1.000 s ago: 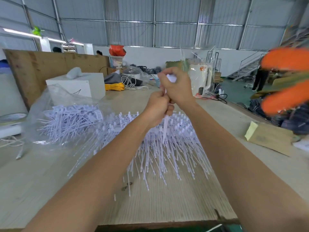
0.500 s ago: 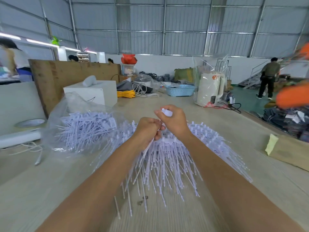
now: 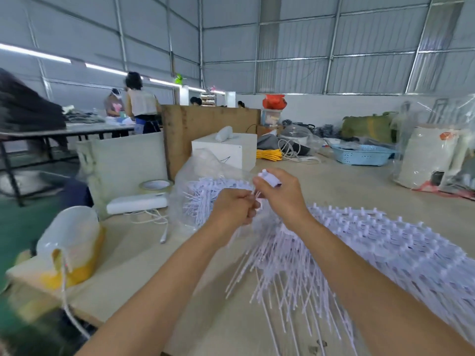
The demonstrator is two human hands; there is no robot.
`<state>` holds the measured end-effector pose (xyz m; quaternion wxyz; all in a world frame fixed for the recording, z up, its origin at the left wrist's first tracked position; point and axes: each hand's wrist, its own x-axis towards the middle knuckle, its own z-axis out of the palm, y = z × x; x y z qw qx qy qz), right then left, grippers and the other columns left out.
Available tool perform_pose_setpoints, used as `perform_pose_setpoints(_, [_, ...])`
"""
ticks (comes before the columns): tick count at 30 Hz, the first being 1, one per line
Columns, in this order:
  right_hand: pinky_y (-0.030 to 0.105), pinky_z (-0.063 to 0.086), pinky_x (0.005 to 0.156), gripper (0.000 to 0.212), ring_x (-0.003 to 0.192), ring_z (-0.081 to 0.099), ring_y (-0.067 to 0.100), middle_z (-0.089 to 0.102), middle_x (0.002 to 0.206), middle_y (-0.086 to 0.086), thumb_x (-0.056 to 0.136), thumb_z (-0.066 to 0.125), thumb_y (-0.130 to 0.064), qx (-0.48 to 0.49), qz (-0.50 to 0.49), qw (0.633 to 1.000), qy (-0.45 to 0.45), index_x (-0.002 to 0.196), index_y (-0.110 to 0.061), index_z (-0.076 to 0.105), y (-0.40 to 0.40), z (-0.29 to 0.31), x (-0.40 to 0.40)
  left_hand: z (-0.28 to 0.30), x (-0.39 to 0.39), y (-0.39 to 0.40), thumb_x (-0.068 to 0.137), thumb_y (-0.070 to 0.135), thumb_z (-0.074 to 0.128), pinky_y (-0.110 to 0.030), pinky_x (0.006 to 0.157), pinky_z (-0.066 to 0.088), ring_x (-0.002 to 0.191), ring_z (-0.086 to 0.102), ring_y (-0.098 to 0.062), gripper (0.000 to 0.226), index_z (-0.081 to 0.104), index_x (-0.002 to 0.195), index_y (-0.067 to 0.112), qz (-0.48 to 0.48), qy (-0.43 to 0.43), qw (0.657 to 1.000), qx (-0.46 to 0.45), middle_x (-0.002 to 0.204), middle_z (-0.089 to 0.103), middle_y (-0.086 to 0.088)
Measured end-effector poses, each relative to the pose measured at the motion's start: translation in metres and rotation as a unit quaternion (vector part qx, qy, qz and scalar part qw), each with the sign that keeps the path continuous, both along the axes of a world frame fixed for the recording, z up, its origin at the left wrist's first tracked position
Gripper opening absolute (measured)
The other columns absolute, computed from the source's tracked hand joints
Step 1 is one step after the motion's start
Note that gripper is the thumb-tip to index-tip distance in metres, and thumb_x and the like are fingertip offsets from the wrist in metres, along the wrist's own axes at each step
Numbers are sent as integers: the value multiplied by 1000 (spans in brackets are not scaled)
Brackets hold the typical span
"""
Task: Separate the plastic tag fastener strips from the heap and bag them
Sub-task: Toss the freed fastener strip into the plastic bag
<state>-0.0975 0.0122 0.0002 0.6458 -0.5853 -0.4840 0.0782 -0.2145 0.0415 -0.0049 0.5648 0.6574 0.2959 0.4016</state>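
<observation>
— Fingers first: what are they doing?
— Both sets are curled. The right hand pinches the top of a strip of white plastic fasteners, its head sticking up above the knuckles. The left hand is closed in a fist round thin white stems just beside it, at the centre of the frame.
— And the heap?
— The heap spreads over the table from under the hands to the right edge, stems fanning toward the bottom of the frame.
— The bag?
— A clear bag lies just behind the left hand, already holding fasteners.
— Anything else?
— A tape roll sits left of the bag, a blue basket at upper right, and people stand at another table in the upper left.
</observation>
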Motion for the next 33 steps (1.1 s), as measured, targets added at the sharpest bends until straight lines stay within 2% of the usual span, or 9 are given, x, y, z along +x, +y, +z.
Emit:
perform_pose_setpoints(6, [44,50,94,59,108,60,29,55,126,14,89,64,-31,-182,82,979,-45,141,-16,40,37,0,-12,-10,-22,57,82,-12,40,-30,58,30,65,38,-21,38,39,52,11,141,103,981,89,70,46,-16])
perform_pose_setpoints(9, [29,45,93,55,115,55,25,50,134,12,91,62,-29,-272,64,945,-170,139,-11,43,37,-12,-7,-15,-20,85,82,-13,41,-36,51,30,80,37,-15,42,29,50,12,187,209,951,130,64,44,-24])
perform_pose_setpoints(10, [27,42,91,52,118,53,24,49,136,11,92,60,-26,-287,55,933,-208,138,-10,44,36,-16,-4,-16,-17,91,84,-10,41,-37,56,33,115,38,-31,41,31,52,12,200,252,935,151,67,46,-26])
perform_pose_setpoints(11, [27,41,91,49,120,52,24,49,137,11,93,59,-24,-298,47,922,-242,137,-10,45,34,-20,-2,-15,-14,96,86,-7,43,-33,62,37,91,58,-40,36,36,55,10,209,289,919,169,71,51,-22])
perform_pose_setpoints(15, [25,39,90,34,118,52,23,53,133,11,94,54,-16,-312,35,893,-322,126,-6,56,27,-29,3,-21,9,108,93,10,45,-33,91,40,116,48,-32,16,57,95,-1,233,426,842,234,115,57,-21])
perform_pose_setpoints(19, [36,43,96,31,111,54,31,59,121,19,92,52,-13,-335,4,863,-379,116,2,61,26,-29,3,-45,35,107,95,54,34,-47,107,28,136,23,-33,82,10,144,-7,222,537,779,236,146,25,-20])
perform_pose_setpoints(22, [41,45,94,28,110,53,34,60,116,18,92,49,-14,-364,-29,833,-415,116,-3,60,26,-31,5,-59,48,104,93,62,28,-55,110,19,143,7,-35,92,-13,146,-2,165,583,755,251,154,6,-20])
perform_pose_setpoints(28, [36,33,101,38,115,47,32,57,121,17,95,52,-31,-395,-39,821,-410,121,-3,55,21,-28,9,-57,35,107,92,64,25,-53,111,21,144,3,-36,94,-17,144,-2,171,599,748,227,156,-6,-19])
perform_pose_setpoints(33, [31,33,102,46,124,45,27,50,134,12,93,57,-37,-347,-2,874,-340,128,-8,54,3,-25,20,-37,37,94,96,54,30,-53,111,21,143,7,-37,80,5,148,-1,170,636,710,251,155,6,-21])
